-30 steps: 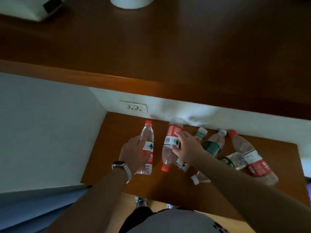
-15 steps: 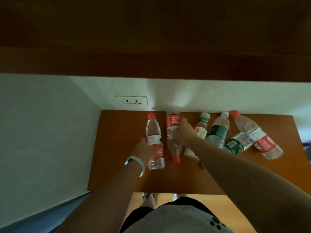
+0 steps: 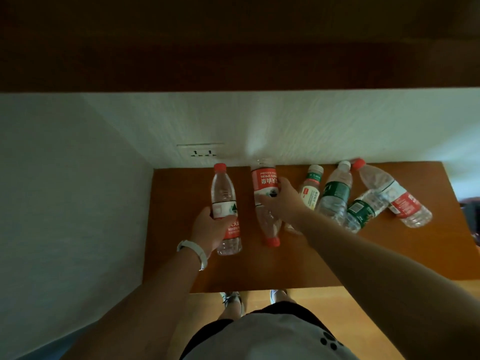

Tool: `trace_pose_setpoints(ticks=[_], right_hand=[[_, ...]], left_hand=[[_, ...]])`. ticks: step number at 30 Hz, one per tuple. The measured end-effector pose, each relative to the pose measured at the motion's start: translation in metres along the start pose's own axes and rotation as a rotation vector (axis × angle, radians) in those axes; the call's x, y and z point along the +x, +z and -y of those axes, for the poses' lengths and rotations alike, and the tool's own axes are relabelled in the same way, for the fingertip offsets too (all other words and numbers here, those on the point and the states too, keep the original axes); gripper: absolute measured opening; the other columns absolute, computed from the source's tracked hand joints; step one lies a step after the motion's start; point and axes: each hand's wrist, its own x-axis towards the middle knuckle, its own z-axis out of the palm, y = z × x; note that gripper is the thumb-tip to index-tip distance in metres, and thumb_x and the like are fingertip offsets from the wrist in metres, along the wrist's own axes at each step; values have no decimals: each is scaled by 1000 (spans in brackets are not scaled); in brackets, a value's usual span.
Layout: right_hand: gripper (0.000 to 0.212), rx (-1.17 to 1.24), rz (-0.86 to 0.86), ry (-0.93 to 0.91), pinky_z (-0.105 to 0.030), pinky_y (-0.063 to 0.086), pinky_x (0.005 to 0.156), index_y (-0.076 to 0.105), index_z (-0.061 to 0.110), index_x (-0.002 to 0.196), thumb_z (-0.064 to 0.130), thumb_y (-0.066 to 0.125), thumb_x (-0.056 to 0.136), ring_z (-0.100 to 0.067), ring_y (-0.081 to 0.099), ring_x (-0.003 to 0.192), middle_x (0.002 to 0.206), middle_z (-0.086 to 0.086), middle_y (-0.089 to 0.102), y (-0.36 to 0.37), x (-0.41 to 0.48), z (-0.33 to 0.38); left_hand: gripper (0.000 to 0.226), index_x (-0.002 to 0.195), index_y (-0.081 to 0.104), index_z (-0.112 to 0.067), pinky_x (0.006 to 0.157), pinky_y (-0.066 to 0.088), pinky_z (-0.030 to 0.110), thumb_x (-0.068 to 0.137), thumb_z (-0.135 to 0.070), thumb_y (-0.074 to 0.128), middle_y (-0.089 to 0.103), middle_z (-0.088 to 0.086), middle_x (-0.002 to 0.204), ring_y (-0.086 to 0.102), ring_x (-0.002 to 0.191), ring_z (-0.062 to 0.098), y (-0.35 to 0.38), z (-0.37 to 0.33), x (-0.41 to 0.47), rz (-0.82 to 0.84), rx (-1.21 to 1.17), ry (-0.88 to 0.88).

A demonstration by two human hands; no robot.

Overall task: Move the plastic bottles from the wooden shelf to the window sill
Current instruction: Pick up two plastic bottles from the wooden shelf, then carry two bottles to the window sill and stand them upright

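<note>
Several clear plastic bottles lie on a low wooden shelf (image 3: 306, 266) against a white wall. My left hand (image 3: 210, 229) wraps the lower half of a red-capped bottle (image 3: 224, 196) at the left, cap pointing to the wall. My right hand (image 3: 283, 201) grips the middle of a red-labelled bottle (image 3: 265, 183) whose red cap points toward me. To the right lie a small white-capped bottle (image 3: 311, 189), a green-labelled bottle (image 3: 336, 193), a second green-labelled bottle (image 3: 363, 210) and a red-labelled bottle (image 3: 389, 193). No window sill is in view.
A dark wooden board (image 3: 239, 48) overhangs the shelf at the top of the view. A wall socket (image 3: 200, 151) sits just above the shelf's back left corner. A side wall (image 3: 65, 203) closes the left. My shoes stand on the wooden floor (image 3: 324, 300) below.
The view has tilted down and closer to the shelf. My left hand has closed around the left bottle; my right hand has settled on the upside-down red-labelled bottle.
</note>
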Motion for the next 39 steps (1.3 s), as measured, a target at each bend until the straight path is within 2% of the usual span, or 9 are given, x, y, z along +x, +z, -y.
trace_pose_setpoints(ticks=[3, 5, 10, 15, 20, 25, 29, 35, 39], right_hand=[[76, 27, 7, -70, -36, 56, 78, 34, 24, 144, 32, 77, 83, -18, 64, 98, 119, 1, 60, -5, -12, 4], [74, 33, 15, -100, -41, 59, 81, 35, 26, 143, 31, 77, 82, -18, 66, 97, 115, 4, 60, -7, -21, 9], [64, 87, 36, -197, -21, 56, 62, 41, 27, 136, 26, 77, 83, -6, 67, 86, 105, 13, 62, -12, -44, 23], [64, 129, 49, -269, -35, 59, 82, 44, 27, 137, 32, 77, 83, -9, 68, 97, 112, 10, 65, -15, -62, 39], [56, 160, 92, -341, -25, 56, 71, 45, 28, 135, 32, 73, 86, -8, 67, 97, 115, 10, 65, -19, -72, 49], [54, 211, 178, -395, -27, 54, 79, 46, 28, 132, 27, 74, 86, -8, 64, 103, 117, 11, 64, -31, -73, 60], [42, 251, 268, -443, -18, 54, 67, 53, 30, 113, 16, 77, 82, -4, 68, 92, 105, 10, 65, -48, -66, 70], [69, 225, 406, -494, -29, 57, 82, 45, 24, 133, 31, 82, 75, -14, 66, 106, 120, 4, 64, -76, -59, 69], [61, 175, 520, -514, -29, 56, 83, 44, 28, 132, 27, 78, 81, -10, 66, 104, 118, 7, 64, -85, -59, 62]], left_hand=[[51, 132, 54, -15, 96, 55, 51, 87, -20, 78, 66, 8, 126, 66, 113, 31, -14, -8, -10, -1, -15, 78], [53, 133, 53, -15, 99, 54, 52, 86, -18, 78, 66, 9, 128, 65, 115, 30, -22, -12, -17, 8, -41, 124], [54, 132, 56, -19, 93, 57, 44, 84, -17, 80, 68, 1, 121, 68, 109, 21, -37, -24, -33, 33, -94, 254], [54, 130, 58, -18, 90, 58, 41, 82, -13, 81, 70, 1, 120, 69, 109, 21, -45, -39, -46, 22, -178, 350], [49, 120, 58, -30, 84, 58, 31, 82, -9, 80, 69, -4, 118, 68, 107, 14, -49, -56, -61, -8, -211, 433], [53, 127, 60, -23, 92, 58, 40, 80, -11, 82, 69, -2, 122, 66, 113, 19, -43, -69, -80, -129, -243, 461], [46, 117, 60, -33, 87, 58, 33, 82, -10, 80, 70, -5, 119, 67, 109, 14, -33, -79, -100, -233, -256, 479], [39, 108, 62, -35, 71, 58, 20, 82, -13, 81, 72, -7, 108, 71, 97, 9, -5, -84, -131, -378, -242, 482], [39, 107, 58, -37, 74, 58, 22, 84, -15, 80, 71, -10, 107, 70, 95, 8, 16, -77, -151, -481, -239, 456]])
